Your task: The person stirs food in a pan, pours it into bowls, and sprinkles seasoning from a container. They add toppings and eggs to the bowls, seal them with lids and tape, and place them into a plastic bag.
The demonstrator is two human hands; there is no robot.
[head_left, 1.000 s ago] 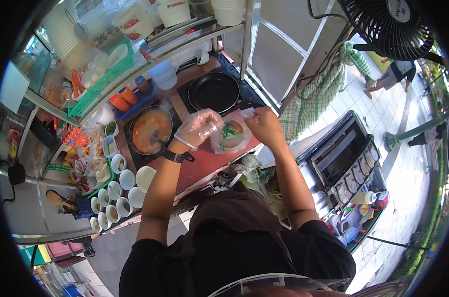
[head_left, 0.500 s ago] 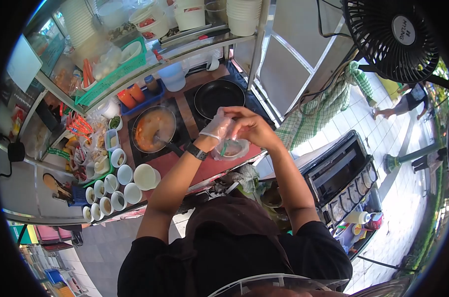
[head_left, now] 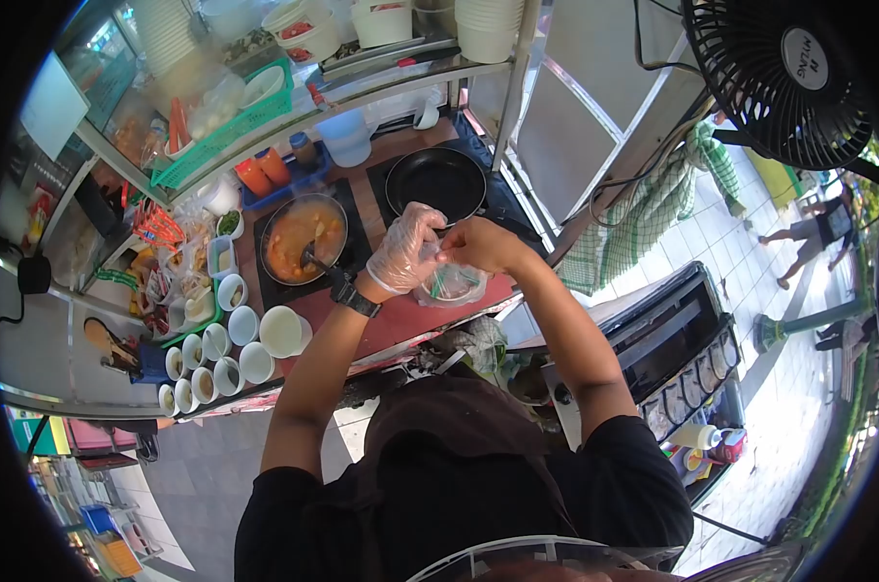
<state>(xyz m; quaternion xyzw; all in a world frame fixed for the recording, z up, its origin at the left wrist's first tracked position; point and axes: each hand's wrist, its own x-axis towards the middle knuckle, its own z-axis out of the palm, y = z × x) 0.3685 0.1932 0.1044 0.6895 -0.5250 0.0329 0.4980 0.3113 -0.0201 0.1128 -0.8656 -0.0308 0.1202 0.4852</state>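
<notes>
My left hand (head_left: 407, 250) wears a clear plastic glove that reaches its wrist. Its fingers are bent and somewhat apart, above the red countertop (head_left: 405, 325). Bare, my right hand (head_left: 480, 244) meets it from the right, fingertips pinched together at the glove's finger end; the exact grip is partly hidden. Just below both hands sits a clear plastic bag or tub (head_left: 454, 284) with something green on it. Left of my hands, a pan (head_left: 303, 240) holds orange-brown broth and a ladle. Beyond them stands a black frying pan (head_left: 435, 184).
Several white cups (head_left: 257, 362) line the counter's left side. Sauce bottles (head_left: 263, 173) stand in a blue tray behind the broth. A glass shelf with tubs (head_left: 381, 24) overhangs the back. A fan (head_left: 779, 78) and a checked towel (head_left: 643, 213) are at right.
The glove's cuff now sits further down my left wrist, and the left hand has shifted left. My right hand's fingers have closed from a spread pose into a pinch.
</notes>
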